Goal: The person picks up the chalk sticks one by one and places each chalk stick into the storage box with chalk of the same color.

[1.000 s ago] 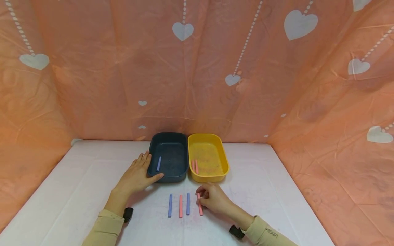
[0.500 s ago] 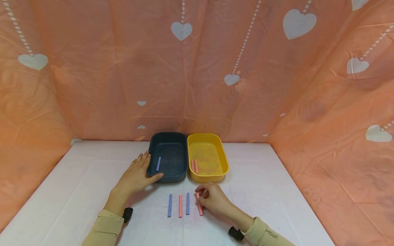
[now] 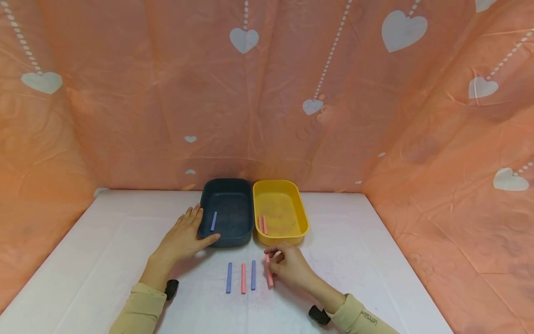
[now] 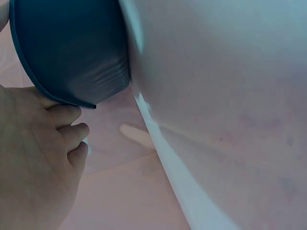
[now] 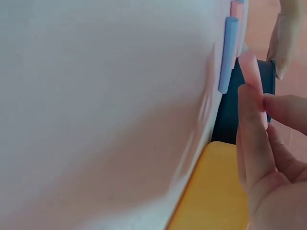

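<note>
My right hand (image 3: 294,268) pinches a pink chalk stick (image 3: 270,281) between thumb and fingers. In the right wrist view that pink chalk stick (image 5: 250,69) stands tilted up out of the fingertips. To its left a blue chalk stick (image 3: 253,275), a pink chalk stick (image 3: 243,279) and another blue chalk stick (image 3: 229,278) lie in a row on the table. My left hand (image 3: 180,240) rests against the left side of the dark blue tray (image 3: 233,240), fingers extended along the rim and thumb at the near corner. One blue chalk stick (image 3: 213,221) lies inside this tray.
The yellow tray (image 3: 280,240) stands right beside the dark blue one and holds two pink chalk sticks (image 3: 264,225). Both trays are at the back of the white-covered table (image 3: 346,241), close to an orange cloth (image 3: 275,153) with white hearts.
The right hand has taken the pink chalk stick up a little from the table and tilted it. My left hand stays at the dark blue tray.
</note>
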Available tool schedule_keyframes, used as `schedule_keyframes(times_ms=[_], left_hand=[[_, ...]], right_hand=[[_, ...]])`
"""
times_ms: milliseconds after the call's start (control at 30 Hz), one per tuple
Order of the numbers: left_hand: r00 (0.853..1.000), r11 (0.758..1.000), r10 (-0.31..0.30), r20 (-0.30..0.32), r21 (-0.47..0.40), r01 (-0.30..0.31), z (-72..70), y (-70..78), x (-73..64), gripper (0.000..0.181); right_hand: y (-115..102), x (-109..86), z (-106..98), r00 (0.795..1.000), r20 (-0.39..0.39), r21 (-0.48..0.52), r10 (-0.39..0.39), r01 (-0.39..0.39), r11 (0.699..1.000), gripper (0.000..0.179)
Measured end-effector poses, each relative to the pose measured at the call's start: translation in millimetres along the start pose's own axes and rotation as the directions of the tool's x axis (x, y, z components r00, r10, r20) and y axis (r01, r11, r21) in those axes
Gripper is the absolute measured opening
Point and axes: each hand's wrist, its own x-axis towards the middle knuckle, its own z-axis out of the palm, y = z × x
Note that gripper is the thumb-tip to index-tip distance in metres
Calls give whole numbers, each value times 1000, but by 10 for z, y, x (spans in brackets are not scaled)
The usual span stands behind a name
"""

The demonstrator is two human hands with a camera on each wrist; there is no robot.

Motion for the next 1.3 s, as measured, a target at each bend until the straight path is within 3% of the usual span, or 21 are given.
schedule_keyframes(times_ms=[300,533,867,1000,1300], left_hand=[[1000,1000,-4,11,14,4,-14,-18,-4,108],[1000,1000,-4,17,22,3,-15,-24,3,108],[1000,999,11,21,51,-12,7,-51,38,110],[1000,998,13,24,57,-15,2,-46,40,110],[1000,998,9,20,57,-11,-28,-12,19,108]], right_hand=[[-64,101,-61,994,-96,85,-55,64,994,27],[-107,221,-147,976,-200,162,-87,120,980,29],[-94,458,-284,960,-279,257,-30,104,961,29],[-42,567,-331,956,-293,243,-29,104,964,30],[54,775,-412,970,-241,135,5,28,990,29]])
